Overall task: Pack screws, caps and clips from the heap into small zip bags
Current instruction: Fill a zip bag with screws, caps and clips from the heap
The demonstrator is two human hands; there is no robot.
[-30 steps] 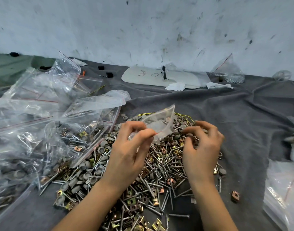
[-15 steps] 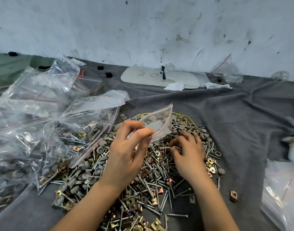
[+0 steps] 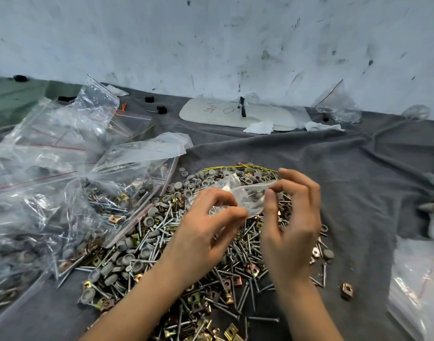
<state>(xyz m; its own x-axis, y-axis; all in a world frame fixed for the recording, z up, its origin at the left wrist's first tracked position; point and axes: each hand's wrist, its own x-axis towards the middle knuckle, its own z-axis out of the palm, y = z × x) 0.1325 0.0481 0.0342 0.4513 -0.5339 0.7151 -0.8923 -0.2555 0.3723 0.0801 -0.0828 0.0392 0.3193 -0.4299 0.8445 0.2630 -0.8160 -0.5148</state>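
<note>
Heap (image 3: pixel 162 244) of screws, caps and clips sits right under both hands, so anything dropped lands back in it. Left hand (image 3: pixel 206 230) pinches the bag (image 3: pixel 245 195) at its near-left edge and right hand (image 3: pixel 292 222) pinches its right edge, probably to spread the mouth. The bag hangs between both grips, just above the heap. Filled bags (image 3: pixel 63 193) are piled off to the left.

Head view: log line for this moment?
left hand: pinches zip bag | right hand: pinches zip bag | zip bag: over heap
</note>
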